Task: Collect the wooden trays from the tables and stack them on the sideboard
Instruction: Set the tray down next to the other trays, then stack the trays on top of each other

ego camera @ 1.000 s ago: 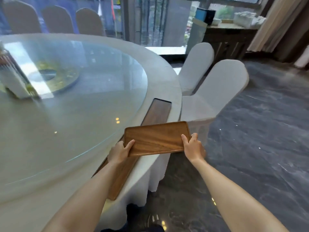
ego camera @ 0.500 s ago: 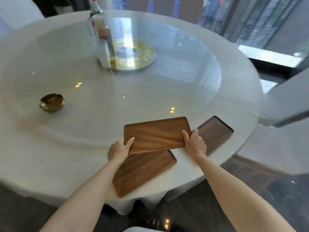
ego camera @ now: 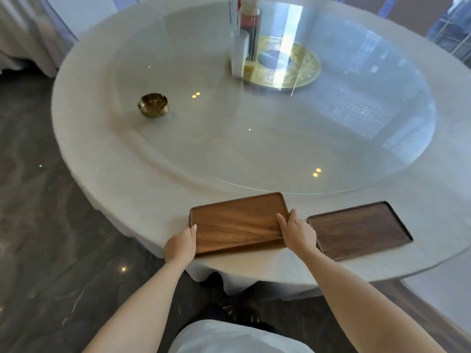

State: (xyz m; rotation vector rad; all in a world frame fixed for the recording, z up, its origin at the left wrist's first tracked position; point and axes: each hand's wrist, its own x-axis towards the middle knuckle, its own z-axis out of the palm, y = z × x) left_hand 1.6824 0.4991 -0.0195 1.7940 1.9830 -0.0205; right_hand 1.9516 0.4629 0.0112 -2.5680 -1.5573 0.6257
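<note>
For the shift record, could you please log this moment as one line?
left hand: holds lighter tray | right hand: holds same tray | darker tray: on table, uncollected

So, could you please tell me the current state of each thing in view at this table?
Lighter wooden tray: flat at the table edge, gripped at both short ends; whether another tray lies under it cannot be told.
Left hand: closed on that tray's left end.
Right hand: closed on its right end.
Darker wooden tray: flat on the table, empty, untouched.
Brass ashtray: upright, looks empty.
Glass turntable: bare near the person.
</note>
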